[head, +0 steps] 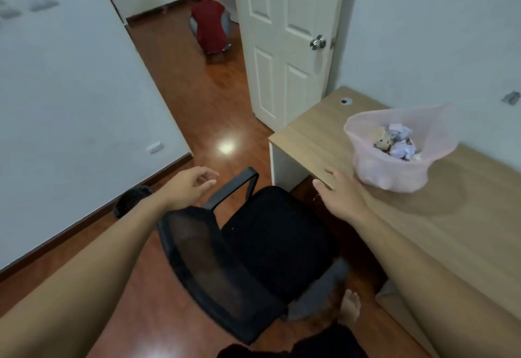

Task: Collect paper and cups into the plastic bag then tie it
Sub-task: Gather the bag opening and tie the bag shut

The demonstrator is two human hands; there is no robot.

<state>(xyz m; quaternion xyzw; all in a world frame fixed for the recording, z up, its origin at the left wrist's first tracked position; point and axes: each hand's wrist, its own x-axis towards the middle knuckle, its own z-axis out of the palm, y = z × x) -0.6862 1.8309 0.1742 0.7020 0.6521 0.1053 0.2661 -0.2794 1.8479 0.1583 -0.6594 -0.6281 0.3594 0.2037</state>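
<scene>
A pale pink plastic bag (394, 171) stands open on the wooden desk (315, 137) at the right. Inside it lie crumpled white paper (401, 147) and a brownish crushed cup (381, 137). My right hand (342, 195) hovers open over the desk's front edge, just left of the bag and not touching it. My left hand (191, 185) hangs over the floor left of the chair, fingers loosely curled and holding nothing.
A black mesh office chair (253, 245) stands between my arms, turned away from the desk. A white door (287, 47) stands open behind the desk. A person in red crouches on the wooden floor in the far room (210, 25). My bare foot (349, 308) shows below.
</scene>
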